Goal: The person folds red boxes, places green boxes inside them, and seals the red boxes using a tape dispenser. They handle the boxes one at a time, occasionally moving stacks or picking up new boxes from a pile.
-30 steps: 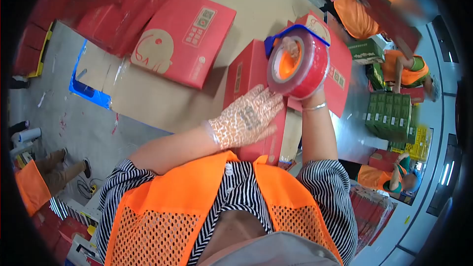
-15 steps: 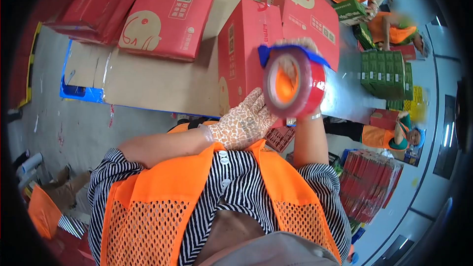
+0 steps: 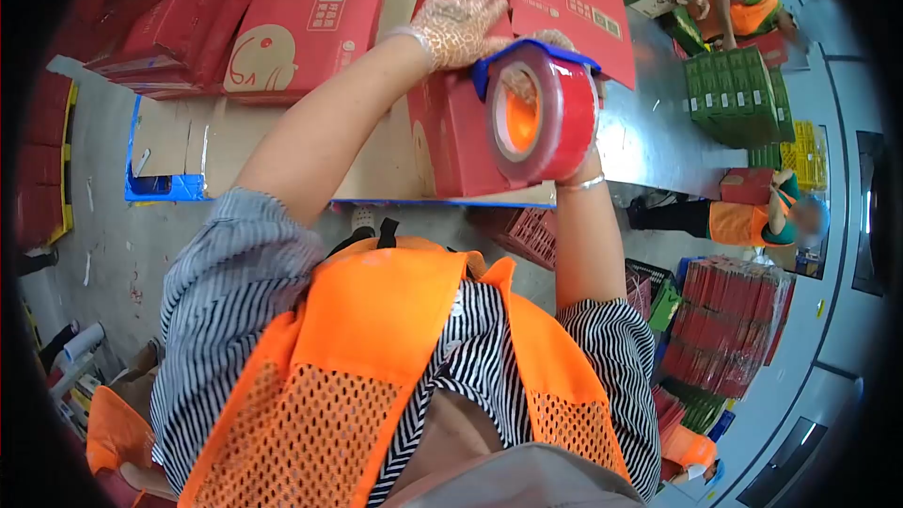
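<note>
A red box (image 3: 461,136) lies on the cardboard-covered table in front of me. My left hand (image 3: 460,24), in a patterned glove, lies on its far part with the fingers spread. In my right hand (image 3: 557,41) is a tape dispenser (image 3: 543,115) with a blue frame and a large roll of clear and red tape, held over the box's right side. The roll hides much of that hand. Another red box (image 3: 564,0) with a cartoon face lies just beyond, to the right.
More red boxes (image 3: 306,33) are at the left of the table (image 3: 273,146). Green boxes (image 3: 738,99) stand on the metal surface at right. Co-workers in orange vests are at the right. Red crates (image 3: 529,233) and flattened stacks (image 3: 724,325) stand below the table.
My left hand has moved from the box's near end to its far part, with the arm stretched out. The dispenser has shifted slightly up and left in view.
</note>
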The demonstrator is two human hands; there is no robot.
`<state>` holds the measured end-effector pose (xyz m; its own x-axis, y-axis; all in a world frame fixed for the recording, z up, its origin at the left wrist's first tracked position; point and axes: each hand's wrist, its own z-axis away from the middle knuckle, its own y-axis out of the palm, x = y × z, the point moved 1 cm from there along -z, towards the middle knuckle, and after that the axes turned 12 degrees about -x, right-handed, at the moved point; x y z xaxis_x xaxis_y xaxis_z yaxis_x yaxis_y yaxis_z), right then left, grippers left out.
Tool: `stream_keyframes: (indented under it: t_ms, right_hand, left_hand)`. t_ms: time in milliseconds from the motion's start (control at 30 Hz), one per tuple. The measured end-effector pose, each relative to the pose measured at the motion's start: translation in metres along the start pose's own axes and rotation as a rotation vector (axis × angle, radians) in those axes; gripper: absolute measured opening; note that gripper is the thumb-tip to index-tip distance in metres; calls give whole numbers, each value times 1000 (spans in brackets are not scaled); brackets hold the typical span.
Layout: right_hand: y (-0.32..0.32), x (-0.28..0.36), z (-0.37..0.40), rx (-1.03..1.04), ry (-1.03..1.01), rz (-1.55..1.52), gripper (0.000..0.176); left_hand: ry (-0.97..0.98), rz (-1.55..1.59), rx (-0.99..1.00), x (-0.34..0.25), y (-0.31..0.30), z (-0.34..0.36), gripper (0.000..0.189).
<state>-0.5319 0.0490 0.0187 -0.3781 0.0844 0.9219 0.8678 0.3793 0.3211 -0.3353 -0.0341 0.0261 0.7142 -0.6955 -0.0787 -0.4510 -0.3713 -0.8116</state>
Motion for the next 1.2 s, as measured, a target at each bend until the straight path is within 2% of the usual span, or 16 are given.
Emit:
stream_keyframes:
  t_ms: [33, 100, 167, 233, 267, 300, 367, 467, 567, 633, 700, 767, 833, 967, 1067, 1200]
  right_hand:
    - [3, 0, 9, -13, 3, -14, 58]
    - [12, 2, 34, -249, 139, -196, 62]
    - [72, 59, 40, -390, 43, 810, 31]
    - [77, 42, 77, -476, 85, -176, 19]
    - [67, 32, 98, -325, 4, -199, 36]
    - [63, 15, 126, -519, 127, -56, 32]
    - [83, 20, 149, -381, -441, 545, 30]
    - [88, 12, 165, -328, -654, 764, 33]
    - [93, -2, 173, -363, -670, 786, 33]
    - [85, -4, 176, -246, -662, 843, 16]
    - [81, -4, 178, -178, -553, 825, 16]
    - [80, -5, 175, -213, -674, 885, 47]
    - [78, -3, 164, -259, -707, 874, 59]
    - [70, 0, 117, -284, -777, 912, 50]
    - [53, 28, 54, -297, -712, 878, 44]
    - [34, 64, -49, -368, -488, 580, 36]
  left_hand:
    - [-123, 10, 75, -5, 8, 1, 64]
    - [-96, -66, 109, -9, 18, 1, 70]
    - [-77, -151, 107, -13, 2, -8, 76]
    - [-177, 27, 400, -18, -26, -12, 81]
    - [-164, 34, 378, -16, -22, -10, 81]
    - [-163, 26, 386, -13, -17, -7, 81]
    - [-178, 53, 324, -9, -12, -2, 80]
    - [-186, 45, 325, -7, -12, -4, 85]
    - [-240, 59, 223, 2, -14, -10, 91]
    - [-329, 260, 179, 16, -16, -29, 88]
    - [-528, 344, 322, 33, -10, -43, 84]
    - [-510, 376, 430, 72, 22, -59, 89]
    - [-619, 613, 286, 103, 52, -42, 85]
    - [-880, 1170, -43, 138, 147, 9, 79]
    - [-1018, 1334, -81, 134, 192, 24, 75]
    - [-1230, 1541, -28, 78, 167, 42, 71]
